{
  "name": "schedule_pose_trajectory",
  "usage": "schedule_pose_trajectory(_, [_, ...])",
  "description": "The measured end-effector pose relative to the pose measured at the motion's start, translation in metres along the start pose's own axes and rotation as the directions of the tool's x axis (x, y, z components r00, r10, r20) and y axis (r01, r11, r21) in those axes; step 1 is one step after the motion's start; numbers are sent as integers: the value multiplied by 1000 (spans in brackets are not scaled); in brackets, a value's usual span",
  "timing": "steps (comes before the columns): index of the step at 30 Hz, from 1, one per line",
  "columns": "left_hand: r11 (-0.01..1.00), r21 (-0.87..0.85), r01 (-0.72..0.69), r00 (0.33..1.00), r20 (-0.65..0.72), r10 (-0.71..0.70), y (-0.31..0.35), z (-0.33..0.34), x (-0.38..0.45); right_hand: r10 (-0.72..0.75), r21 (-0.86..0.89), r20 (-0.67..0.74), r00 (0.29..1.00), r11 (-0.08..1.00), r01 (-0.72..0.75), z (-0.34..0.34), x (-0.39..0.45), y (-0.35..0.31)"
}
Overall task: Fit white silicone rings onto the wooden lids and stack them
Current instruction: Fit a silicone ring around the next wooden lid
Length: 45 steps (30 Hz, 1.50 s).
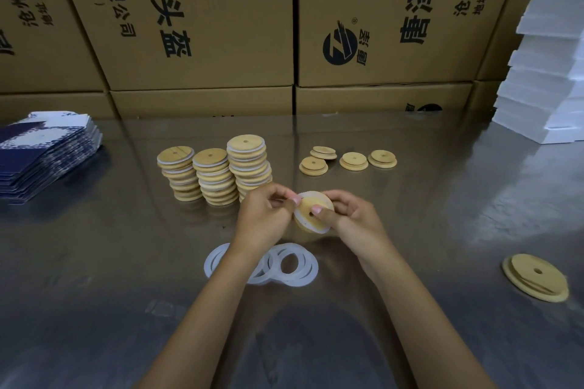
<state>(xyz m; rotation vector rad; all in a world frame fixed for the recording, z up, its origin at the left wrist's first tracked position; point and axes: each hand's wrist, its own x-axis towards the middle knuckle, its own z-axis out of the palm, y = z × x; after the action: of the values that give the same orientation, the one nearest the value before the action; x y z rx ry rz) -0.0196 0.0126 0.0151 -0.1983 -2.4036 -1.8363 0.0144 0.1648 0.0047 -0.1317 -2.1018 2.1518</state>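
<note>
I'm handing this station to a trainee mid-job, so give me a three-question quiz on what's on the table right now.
1. True or false: both hands grip the same lid.
2. How many stacks of ringed lids stand behind the hands?
3. The loose rings lie: A) on the boxes, B) under the forearms, C) on the stacks.

Key
1. True: left hand and right hand hold the lid.
2. Three stacks.
3. B: loose rings lie on the table.
</note>
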Motion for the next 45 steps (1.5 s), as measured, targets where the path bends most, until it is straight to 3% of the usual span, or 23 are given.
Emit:
schedule_pose_trajectory(12, [983, -149, 105, 991, 95, -91, 0, -4, 2, 104, 284, -14, 994, 954, -96, -3, 1, 1])
schedule_pose_trajectory(21, [999, -34, 8, 999, 52, -6, -1, 8, -3, 150, 403, -51, 987, 908, -117, -6, 2, -2])
schedule_pose_trajectory(24, [998, 45, -53, 998, 20, 52, -2, 7, -4, 159, 349, -11, 987, 926, -146, -4, 0, -3])
schedule_pose_trajectory(31, [940, 234, -249, 967, 10, 254, -1, 5, -9, 55, 12, 28, 998, 998, -56, 1, -4, -4])
schedule_pose_trajectory(39, [950, 261, -170, 982, -35, 185, 4, 1, -6, 39, 45, 85, 996, 998, -43, -2, -4, -6])
schedule_pose_trajectory(45, [964, 228, -134, 991, 20, 133, 2, 0, -6, 72, 95, 102, 992, 992, -82, -8, -2, -5])
